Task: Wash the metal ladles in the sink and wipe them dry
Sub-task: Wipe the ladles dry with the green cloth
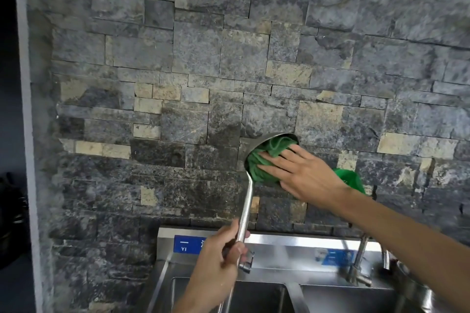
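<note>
Left hand (218,254) grips upright ladle (248,201) handle near; right hand (302,173) fingers flat, pressing green cloth (264,160) into far bowl.

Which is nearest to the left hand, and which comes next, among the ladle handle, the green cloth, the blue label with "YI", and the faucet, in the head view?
From the left hand:
1. Ladle handle: inside its grip, running up.
2. Blue label: just to its left, on the sink back panel.
3. Green cloth: up and right, in the ladle bowl under the right hand.
4. Faucet: far right.
</note>
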`<act>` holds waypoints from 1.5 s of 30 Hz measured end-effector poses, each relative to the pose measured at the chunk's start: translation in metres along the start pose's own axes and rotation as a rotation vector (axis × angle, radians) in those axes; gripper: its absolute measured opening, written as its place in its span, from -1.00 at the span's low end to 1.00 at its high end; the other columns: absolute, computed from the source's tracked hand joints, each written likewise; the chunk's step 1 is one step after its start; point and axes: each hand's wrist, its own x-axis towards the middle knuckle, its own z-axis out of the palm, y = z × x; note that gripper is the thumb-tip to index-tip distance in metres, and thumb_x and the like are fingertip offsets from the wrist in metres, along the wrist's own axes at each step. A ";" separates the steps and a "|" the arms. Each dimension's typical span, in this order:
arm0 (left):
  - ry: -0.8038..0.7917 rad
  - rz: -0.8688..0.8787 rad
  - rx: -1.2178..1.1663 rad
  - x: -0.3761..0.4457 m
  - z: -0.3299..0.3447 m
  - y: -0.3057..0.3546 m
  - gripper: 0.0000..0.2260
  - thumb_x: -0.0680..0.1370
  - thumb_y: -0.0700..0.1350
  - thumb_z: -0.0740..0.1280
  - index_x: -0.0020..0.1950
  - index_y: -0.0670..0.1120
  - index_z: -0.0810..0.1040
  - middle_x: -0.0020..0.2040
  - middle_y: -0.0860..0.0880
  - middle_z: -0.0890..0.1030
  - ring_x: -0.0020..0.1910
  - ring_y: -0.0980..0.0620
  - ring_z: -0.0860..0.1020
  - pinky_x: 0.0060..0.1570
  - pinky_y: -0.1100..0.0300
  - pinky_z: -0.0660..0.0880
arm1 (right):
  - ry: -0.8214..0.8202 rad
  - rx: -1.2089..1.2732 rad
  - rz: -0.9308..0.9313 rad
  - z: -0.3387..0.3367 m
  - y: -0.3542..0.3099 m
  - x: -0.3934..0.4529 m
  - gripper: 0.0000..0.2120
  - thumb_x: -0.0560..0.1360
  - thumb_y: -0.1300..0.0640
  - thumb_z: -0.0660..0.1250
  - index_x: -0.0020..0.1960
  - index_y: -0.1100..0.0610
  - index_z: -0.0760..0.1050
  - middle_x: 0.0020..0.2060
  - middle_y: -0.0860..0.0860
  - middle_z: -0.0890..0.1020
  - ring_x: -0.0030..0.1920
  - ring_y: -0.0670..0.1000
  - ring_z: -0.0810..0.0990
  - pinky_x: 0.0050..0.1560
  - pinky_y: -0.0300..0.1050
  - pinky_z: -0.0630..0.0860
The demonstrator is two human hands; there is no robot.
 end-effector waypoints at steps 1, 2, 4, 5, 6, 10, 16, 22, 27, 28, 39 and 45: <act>-0.037 0.013 0.031 0.003 -0.002 0.002 -0.61 0.63 -0.33 0.25 0.43 -0.05 0.47 0.12 0.03 0.66 -0.11 0.14 0.65 0.10 0.13 0.63 | 0.044 0.045 0.085 0.002 -0.009 -0.004 -0.32 0.44 0.12 0.49 0.51 0.03 0.36 0.48 0.03 0.44 0.43 0.09 0.45 0.56 0.12 0.17; -0.064 0.032 0.052 0.006 0.000 0.006 -0.62 0.64 -0.32 0.24 0.41 -0.02 0.49 0.12 0.04 0.65 -0.08 0.11 0.66 0.09 0.14 0.63 | 0.095 0.124 0.173 0.005 -0.023 -0.005 -0.29 0.43 0.22 0.48 0.53 0.06 0.32 0.50 0.04 0.39 0.43 0.12 0.46 0.53 0.12 0.16; -0.094 0.069 0.063 0.009 0.007 0.014 -0.62 0.64 -0.29 0.24 0.34 0.11 0.52 0.09 0.11 0.62 0.00 0.03 0.65 0.06 0.22 0.62 | 0.175 0.401 0.343 0.011 -0.055 -0.003 -0.29 0.46 0.39 0.38 0.56 0.13 0.27 0.55 0.04 0.26 0.43 0.15 0.44 0.52 0.03 0.12; -0.099 0.063 0.055 0.010 0.012 0.014 -0.61 0.64 -0.30 0.24 0.28 0.18 0.52 0.07 0.15 0.60 0.04 0.00 0.65 0.03 0.29 0.60 | 0.199 0.545 0.404 0.013 -0.066 -0.003 -0.32 0.49 0.43 0.33 0.57 0.16 0.27 0.57 0.04 0.23 0.45 0.14 0.39 0.54 -0.07 0.10; -0.096 0.044 0.035 0.012 0.014 0.011 -0.61 0.64 -0.31 0.25 0.27 0.17 0.53 0.05 0.16 0.59 0.05 -0.02 0.65 0.04 0.30 0.60 | 0.206 0.648 0.434 0.015 -0.072 -0.003 -0.35 0.51 0.44 0.28 0.56 0.17 0.28 0.58 0.04 0.23 0.47 0.12 0.35 0.55 -0.16 0.07; -0.067 -0.133 -0.109 0.019 0.024 -0.018 -0.65 0.63 -0.34 0.25 0.34 -0.03 0.58 0.08 -0.04 0.70 -0.09 0.06 0.66 0.00 0.18 0.64 | 0.086 0.697 0.309 0.025 -0.066 -0.030 -0.39 0.46 0.49 0.28 0.45 0.12 0.48 0.49 0.04 0.43 0.39 0.13 0.44 0.49 -0.12 0.29; -0.149 -0.316 -0.376 0.027 0.040 -0.053 -0.65 0.64 -0.38 0.24 0.38 -0.14 0.55 0.17 -0.25 0.63 -0.01 0.00 0.67 0.04 0.12 0.62 | -0.132 0.801 0.430 0.051 -0.113 -0.105 -0.40 0.47 0.46 0.26 0.41 0.01 0.53 0.45 -0.07 0.46 0.37 0.00 0.48 0.49 -0.17 0.33; -0.208 -0.449 -0.482 0.013 0.069 -0.072 -0.68 0.63 -0.39 0.23 0.19 -0.04 0.62 0.10 -0.05 0.71 0.04 -0.06 0.66 0.20 -0.04 0.59 | -0.152 1.234 1.197 0.057 -0.181 -0.169 -0.51 0.57 0.41 0.19 0.31 -0.04 0.57 0.20 -0.09 0.64 0.17 -0.10 0.60 0.08 -0.61 0.36; -0.267 -0.540 -0.515 0.011 0.099 -0.088 -0.68 0.62 -0.41 0.23 0.06 -0.07 0.68 0.04 -0.12 0.69 0.04 -0.08 0.65 0.24 -0.09 0.57 | -0.167 1.638 1.582 0.054 -0.222 -0.202 -0.58 0.54 0.39 0.19 0.07 0.01 0.73 0.00 0.02 0.75 0.10 0.00 0.68 0.16 -0.20 0.57; -0.282 -0.558 -0.526 0.012 0.109 -0.091 -0.69 0.62 -0.42 0.23 0.07 -0.09 0.68 0.06 -0.15 0.68 0.04 -0.07 0.66 0.23 -0.06 0.58 | -0.143 1.703 1.646 0.054 -0.228 -0.206 -0.61 0.52 0.38 0.24 -0.02 0.01 0.76 -0.05 0.05 0.77 0.08 0.05 0.69 0.16 -0.12 0.58; -0.333 -0.787 -0.598 0.041 0.264 -0.142 -0.73 0.62 -0.44 0.20 0.25 -0.29 0.57 0.14 -0.19 0.65 0.01 -0.10 0.66 0.11 -0.07 0.62 | -0.376 1.638 1.483 0.113 -0.184 -0.290 -0.75 0.42 -0.19 0.50 -0.04 -0.04 0.72 -0.27 0.07 0.69 -0.26 -0.04 0.63 -0.13 -0.16 0.55; -0.304 -0.908 -0.641 0.065 0.365 -0.173 -0.72 0.63 -0.46 0.16 0.23 -0.27 0.57 0.08 -0.15 0.68 -0.02 -0.10 0.68 0.10 -0.07 0.60 | -0.457 1.698 1.535 0.175 -0.128 -0.358 -0.80 0.39 -0.12 0.55 -0.10 -0.02 0.74 -0.36 -0.02 0.63 -0.30 -0.12 0.56 -0.17 -0.22 0.48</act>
